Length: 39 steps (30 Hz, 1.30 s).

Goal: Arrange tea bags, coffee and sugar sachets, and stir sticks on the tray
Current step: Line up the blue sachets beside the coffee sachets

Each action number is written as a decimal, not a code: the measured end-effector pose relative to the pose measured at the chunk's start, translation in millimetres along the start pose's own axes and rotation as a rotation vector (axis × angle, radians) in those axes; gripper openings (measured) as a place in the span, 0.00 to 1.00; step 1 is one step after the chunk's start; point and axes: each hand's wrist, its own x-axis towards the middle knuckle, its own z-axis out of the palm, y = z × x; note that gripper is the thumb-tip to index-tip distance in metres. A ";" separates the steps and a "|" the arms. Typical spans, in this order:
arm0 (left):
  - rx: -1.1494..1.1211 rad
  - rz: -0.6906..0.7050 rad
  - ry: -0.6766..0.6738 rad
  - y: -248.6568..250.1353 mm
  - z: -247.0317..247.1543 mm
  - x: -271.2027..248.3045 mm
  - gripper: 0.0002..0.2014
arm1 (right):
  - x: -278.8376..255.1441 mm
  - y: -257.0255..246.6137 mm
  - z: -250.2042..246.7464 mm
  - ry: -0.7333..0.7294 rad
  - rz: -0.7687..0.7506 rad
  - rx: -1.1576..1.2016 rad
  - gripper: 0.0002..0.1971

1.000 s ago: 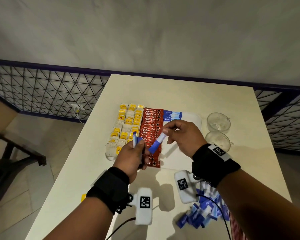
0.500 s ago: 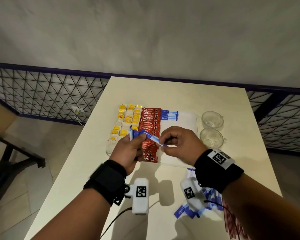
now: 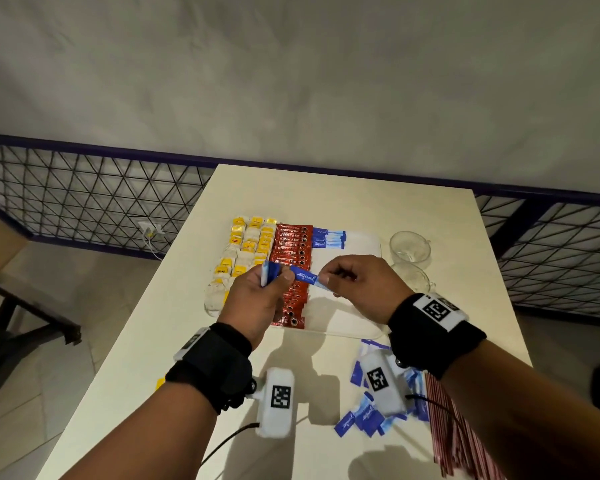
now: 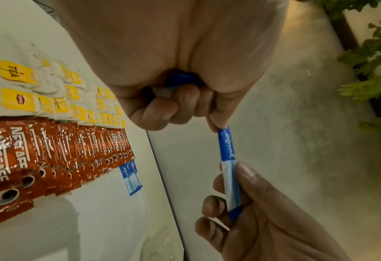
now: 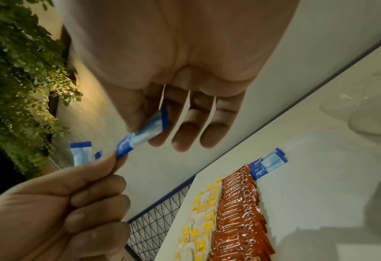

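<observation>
A blue sugar sachet [image 3: 305, 277] hangs level over the tray [image 3: 347, 306], held at both ends. My left hand [image 3: 278, 277] pinches its dark blue end [image 4: 226, 141] and also grips a small bundle of spare sugar sachets [image 3: 269, 271]. My right hand [image 3: 326, 280] pinches the pale end [image 5: 149, 130] between thumb and forefinger. On the tray lie tea bags [image 3: 246, 247] with yellow tags at the left, a row of red coffee sachets [image 3: 291, 244] beside them, and a few sugar sachets [image 3: 328, 239] at the far end.
Loose blue sugar sachets [image 3: 364, 417] lie in a heap on the table near my right wrist. Red-striped stir sticks [image 3: 454, 427] lie at the near right edge. Two glass cups [image 3: 409, 245] stand right of the tray. A mesh railing runs behind the table.
The right hand brought its sachet from a tilt to level and over to the left hand, whose thumb and forefinger now pinch the blue end. The tray's contents have not moved.
</observation>
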 end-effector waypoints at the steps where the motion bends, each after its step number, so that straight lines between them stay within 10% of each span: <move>1: -0.006 -0.004 0.004 -0.2 0.9 -0.4 0.08 | 0.6 -1.1 -0.8 0.003 -0.005 -0.013 0.07; 13: 0.099 -0.047 0.075 -19.6 -13.6 20.6 0.06 | 49.4 10.5 12.6 -0.051 -0.016 -0.175 0.02; 29: 0.311 -0.126 0.110 -46.9 -91.1 63.5 0.12 | 179.8 118.2 16.3 -0.099 0.416 -0.862 0.12; 39: 0.311 -0.162 0.115 -56.6 -95.1 72.3 0.10 | 193.0 135.8 28.7 0.029 0.466 -0.698 0.13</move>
